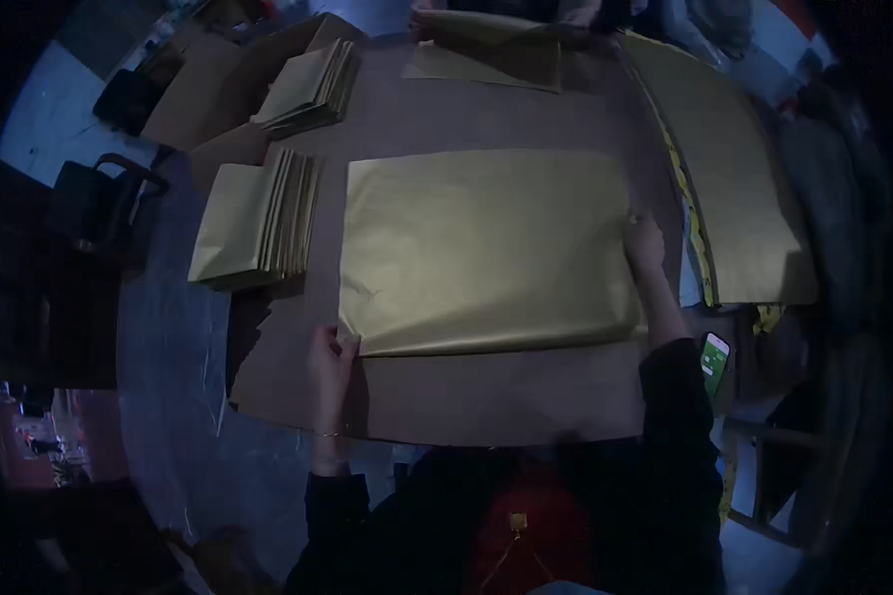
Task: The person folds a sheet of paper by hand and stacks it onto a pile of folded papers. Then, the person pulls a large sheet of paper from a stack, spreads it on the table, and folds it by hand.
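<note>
Gold-brown rectangular paper sheet (pixel 486 248) is spread over the middle of the brown-topped desk (pixel 496 397). Its near left corner is pinched by the left hand (pixel 331 359), and its right edge is gripped by the right hand (pixel 645 244). To its left, a stack of folded gold-brown paper (pixel 233 223) is placed, with a similar stack (pixel 303 84) set beyond it.

A brown table surface (pixel 496 397) carries a gold-brown paper sheet (pixel 486 248) between the left hand (pixel 329 359) and right hand (pixel 645 246). Beyond the left hand sit a nearer stack (pixel 233 220) and a farther stack (pixel 303 84) of folded paper; well beyond both hands rests another sheet (pixel 446 65).
</note>
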A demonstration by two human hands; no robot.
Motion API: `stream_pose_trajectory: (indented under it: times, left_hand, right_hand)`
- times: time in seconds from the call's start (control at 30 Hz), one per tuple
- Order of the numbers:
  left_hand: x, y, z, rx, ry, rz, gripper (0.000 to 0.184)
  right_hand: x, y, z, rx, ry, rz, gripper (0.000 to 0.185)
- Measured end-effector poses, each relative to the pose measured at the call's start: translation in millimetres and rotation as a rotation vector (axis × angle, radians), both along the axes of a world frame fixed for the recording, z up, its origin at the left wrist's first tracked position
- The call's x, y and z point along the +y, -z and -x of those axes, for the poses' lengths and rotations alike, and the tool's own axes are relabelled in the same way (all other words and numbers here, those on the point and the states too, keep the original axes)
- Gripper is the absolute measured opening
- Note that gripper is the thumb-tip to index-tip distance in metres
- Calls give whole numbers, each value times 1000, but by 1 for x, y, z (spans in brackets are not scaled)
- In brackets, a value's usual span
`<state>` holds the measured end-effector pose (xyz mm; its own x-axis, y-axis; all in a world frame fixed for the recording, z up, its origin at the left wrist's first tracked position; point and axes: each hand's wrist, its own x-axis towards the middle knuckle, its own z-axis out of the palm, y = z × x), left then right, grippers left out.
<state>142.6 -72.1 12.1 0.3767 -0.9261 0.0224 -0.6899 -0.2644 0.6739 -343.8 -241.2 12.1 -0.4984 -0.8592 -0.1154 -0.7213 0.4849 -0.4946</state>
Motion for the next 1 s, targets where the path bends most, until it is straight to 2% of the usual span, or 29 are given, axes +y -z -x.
stream_pose_trajectory:
  times: [0.03, 0.13, 0.17, 0.27, 0.37, 0.4, 0.43, 0.47, 0.53, 0.6, 0.67, 0.7, 0.8, 0.83, 0.9, 0.97, 1.0]
  left_hand:
    - [-1, 2, 0, -4, 24, 60, 38]
    - [1, -5, 4, 22, -12, 2, 38]
    - [-1, 8, -5, 31, 23, 7, 37]
    - [-1, -5, 4, -4, 1, -7, 36]
    - [-2, -9, 5, 36, 5, -49, 43]
    - [-1, -16, 9, 51, 26, -39, 47]
    - [2, -25, 15, -78, 94, 31, 46]
    - [3, -20, 12, -77, 90, 28, 46]
    - [0, -13, 8, -348, 275, 162, 35]
    - [0, -10, 10, -328, 238, 114, 29]
    - [1, -10, 12, -317, 214, 86, 31]
    - [0, -11, 16, -402, 189, 123, 36]
    - [1, -23, 22, -395, 200, 67, 43]
    - [1, -21, 22, -389, 189, 50, 47]
    - [-2, -17, 20, -398, 201, 77, 46]
    - [-1, -15, 21, -405, 221, 104, 46]
    - [-1, -16, 21, -410, 217, 116, 46]
  right_hand:
    - [0, -4, -2, 33, 16, -11, 41]
    - [1, 6, 4, 62, -25, 31, 42]
    - [0, 11, 5, 69, -53, 82, 44]
    - [2, -2, -5, 77, -45, 66, 45]
    - [-10, 17, 12, 159, -101, -86, 45]
    - [-6, 14, 10, 168, -133, -21, 41]
    - [-7, 12, 7, 168, -138, -24, 41]
    - [-8, 9, 4, 189, -104, -76, 39]
    - [-8, 13, 2, 271, -84, -82, 34]
    - [-11, 24, 7, 301, -111, -83, 34]
    - [-15, 38, 12, 395, -144, -97, 34]
    - [-14, 36, 8, 395, -146, -106, 34]
    - [0, 24, -11, 613, -139, 54, 31]
    - [1, 29, -10, 613, -144, 47, 31]
    - [-2, 37, -3, 853, -196, 111, 30]
    - [2, 12, -30, 795, -181, 91, 31]
    - [-2, 11, -35, 731, -335, 301, 30]
